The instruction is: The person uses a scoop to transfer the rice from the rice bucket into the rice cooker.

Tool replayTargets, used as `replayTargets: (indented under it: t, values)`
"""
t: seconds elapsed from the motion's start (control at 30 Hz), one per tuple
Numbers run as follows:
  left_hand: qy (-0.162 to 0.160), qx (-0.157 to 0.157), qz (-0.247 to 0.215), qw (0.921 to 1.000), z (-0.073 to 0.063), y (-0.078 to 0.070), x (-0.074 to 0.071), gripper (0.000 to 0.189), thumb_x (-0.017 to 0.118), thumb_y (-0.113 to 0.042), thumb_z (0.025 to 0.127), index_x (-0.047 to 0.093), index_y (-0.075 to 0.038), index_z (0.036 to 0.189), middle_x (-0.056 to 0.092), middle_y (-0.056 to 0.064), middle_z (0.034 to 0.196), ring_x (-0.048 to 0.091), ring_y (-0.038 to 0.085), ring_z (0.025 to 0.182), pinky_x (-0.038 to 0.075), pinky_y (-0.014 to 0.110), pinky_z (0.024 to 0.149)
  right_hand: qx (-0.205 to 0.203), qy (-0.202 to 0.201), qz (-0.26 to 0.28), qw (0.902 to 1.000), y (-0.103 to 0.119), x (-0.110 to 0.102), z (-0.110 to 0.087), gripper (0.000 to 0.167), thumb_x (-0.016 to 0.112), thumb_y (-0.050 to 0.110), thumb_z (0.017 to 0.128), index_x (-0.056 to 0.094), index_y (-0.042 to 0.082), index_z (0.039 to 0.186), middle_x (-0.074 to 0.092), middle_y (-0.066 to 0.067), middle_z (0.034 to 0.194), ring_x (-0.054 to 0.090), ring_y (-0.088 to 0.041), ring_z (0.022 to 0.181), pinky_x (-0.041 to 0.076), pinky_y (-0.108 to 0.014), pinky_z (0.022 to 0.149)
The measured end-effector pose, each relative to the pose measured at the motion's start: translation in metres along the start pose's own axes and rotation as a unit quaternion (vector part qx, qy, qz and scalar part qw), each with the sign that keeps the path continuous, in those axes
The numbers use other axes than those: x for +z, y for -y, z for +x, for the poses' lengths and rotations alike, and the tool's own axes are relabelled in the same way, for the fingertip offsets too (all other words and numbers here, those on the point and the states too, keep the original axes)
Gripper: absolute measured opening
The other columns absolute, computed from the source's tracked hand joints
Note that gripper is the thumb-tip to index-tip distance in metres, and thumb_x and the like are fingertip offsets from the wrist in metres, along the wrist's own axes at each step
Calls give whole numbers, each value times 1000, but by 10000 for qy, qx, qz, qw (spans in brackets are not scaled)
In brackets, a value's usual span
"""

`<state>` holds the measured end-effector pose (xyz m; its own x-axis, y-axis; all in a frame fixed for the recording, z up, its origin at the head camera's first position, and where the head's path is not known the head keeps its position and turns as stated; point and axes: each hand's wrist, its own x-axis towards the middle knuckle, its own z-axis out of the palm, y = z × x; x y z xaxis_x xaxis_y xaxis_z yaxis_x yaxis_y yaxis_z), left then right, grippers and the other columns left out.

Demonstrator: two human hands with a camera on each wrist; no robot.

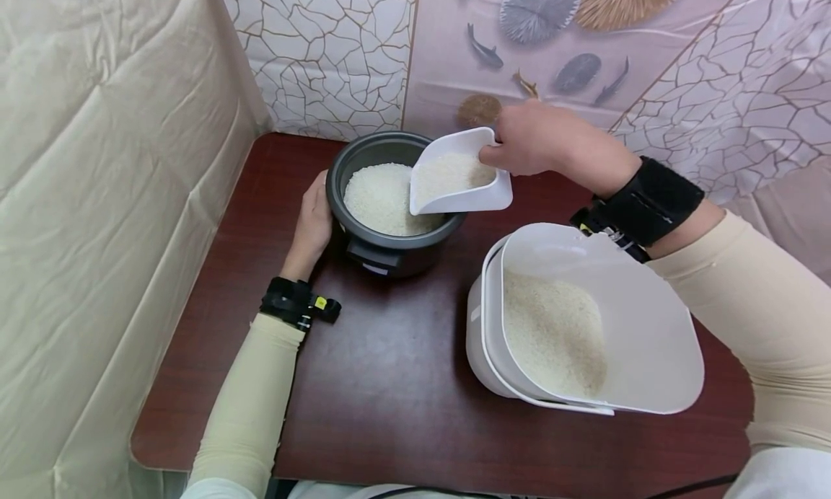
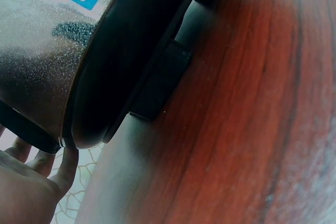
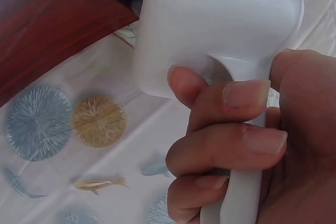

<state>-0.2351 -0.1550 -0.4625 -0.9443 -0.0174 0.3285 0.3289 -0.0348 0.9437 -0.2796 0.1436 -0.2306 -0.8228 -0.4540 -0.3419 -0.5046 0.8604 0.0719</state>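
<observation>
R hand (image 1: 529,140) grips smooth wht plastic scoop (image 1: 477,200) w/ grainy rice (image 1: 448,176)
Scoop pts left over rnd pot (image 1: 415,259), long axis crosswise; L hand (image 1: 314,216) rests on pot.

Scoop (image 1: 482,200) and bin (image 1: 656,340) are showing plain white. Rice (image 1: 379,196) is reading off-white. Cooker (image 1: 412,261) is presenting dark-grey rim (image 1: 396,244), black base (image 2: 134,40). Surface (image 1: 383,391) is displaying reddish-brown woodgrain. Wall covering (image 1: 324,45) is bearing tan crackle on white.
</observation>
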Motion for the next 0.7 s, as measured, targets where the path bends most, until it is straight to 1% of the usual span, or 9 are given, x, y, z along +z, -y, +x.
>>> replayTargets:
  t: [0.1, 0.23, 0.4, 0.47, 0.6, 0.7]
  values:
    - [29, -7, 12, 10000, 0, 0, 0, 45, 31, -20, 118, 57, 4, 145, 60, 20, 143, 53, 19, 134, 39, 35, 116, 60, 55, -140, 9999, 1, -2, 0, 43, 47, 30, 101, 54, 12, 62, 40, 2, 60, 45, -24, 63, 35, -37, 59]
    - [23, -11, 43, 10000, 0, 0, -1, 45, 32, -20, 118, 57, 4, 147, 59, 21, 144, 52, 20, 136, 39, 35, 116, 150, 200, -279, 9993, 3, -7, -1, 43, 47, 32, 103, 55, 11, 66, 40, 0, 63, 45, -25, 63, 34, -37, 57]
    - [32, -29, 9, 10000, 0, -1, 0, 45, 32, -20, 118, 57, 4, 147, 59, 21, 145, 52, 20, 136, 39, 35, 117, 242, 328, -276, 9988, 3, -11, -3, 43, 46, 34, 104, 58, 11, 70, 46, -2, 64, 50, -26, 66, 36, -37, 56]
    - [47, -17, -8, 10000, 0, -1, 0, 45, 31, -20, 118, 57, 4, 147, 60, 21, 144, 52, 20, 136, 39, 35, 117, 304, 334, -291, 9986, 2, -12, -4, 42, 46, 35, 103, 60, 10, 73, 51, -4, 67, 53, -28, 69, 39, -39, 57]
    - [45, 12, -10, 10000, 0, -2, 0, 45, 31, -19, 118, 57, 4, 146, 60, 21, 144, 53, 20, 135, 39, 35, 116, 490, 247, -327, 9980, 2, -13, -9, 40, 45, 37, 104, 65, 7, 87, 61, -10, 80, 57, -33, 83, 45, -47, 63]
    - [20, 1, -4, 10000, 0, -2, 0, 45, 31, -19, 118, 57, 5, 146, 59, 21, 144, 53, 20, 135, 39, 35, 116, 571, 120, -376, 9976, 4, -14, -13, 40, 46, 38, 104, 66, 6, 95, 62, -13, 87, 58, -35, 89, 47, -54, 67]
